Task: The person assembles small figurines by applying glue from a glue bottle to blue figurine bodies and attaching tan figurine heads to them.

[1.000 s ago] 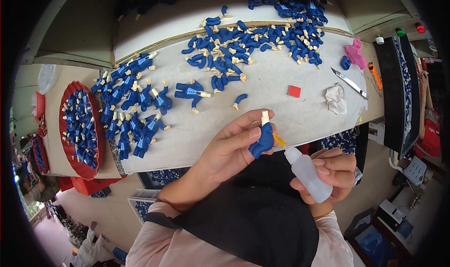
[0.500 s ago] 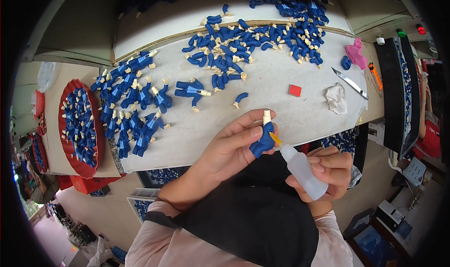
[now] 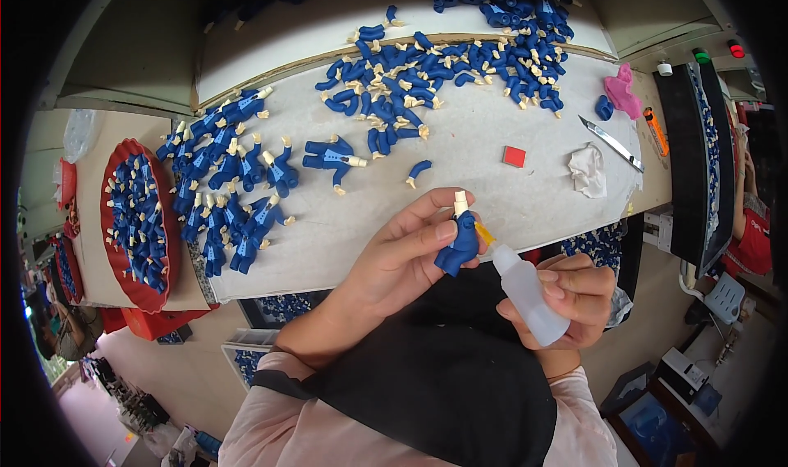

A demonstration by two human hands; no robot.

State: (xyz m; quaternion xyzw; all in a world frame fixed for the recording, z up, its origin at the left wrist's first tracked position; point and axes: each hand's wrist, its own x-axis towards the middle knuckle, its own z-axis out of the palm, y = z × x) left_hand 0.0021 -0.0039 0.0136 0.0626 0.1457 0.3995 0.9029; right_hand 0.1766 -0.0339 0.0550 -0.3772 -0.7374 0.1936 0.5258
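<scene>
My left hand is closed on a small blue figurine body with a cream neck pointing up. In my right hand is a translucent white squeeze bottle, held at a tilt. Its thin orange nozzle points at the upper right side of the figurine, by the shoulder; whether the tip touches cannot be made out. Beyond my hands, a single blue arm piece with a cream hand lies on the white table. To its left rests a one-armed figurine body in blue with a light-blue front.
Blue arm pieces pile at the back. Several figurine bodies lie left, beside a red basin full of parts. On the right are a red square, crumpled tissue, a knife, an orange cutter and pink cloth.
The figurine has tipped slightly more upright in my left hand and shifted a little left. The bottle's nozzle has moved up, from the figurine's middle towards its shoulder.
</scene>
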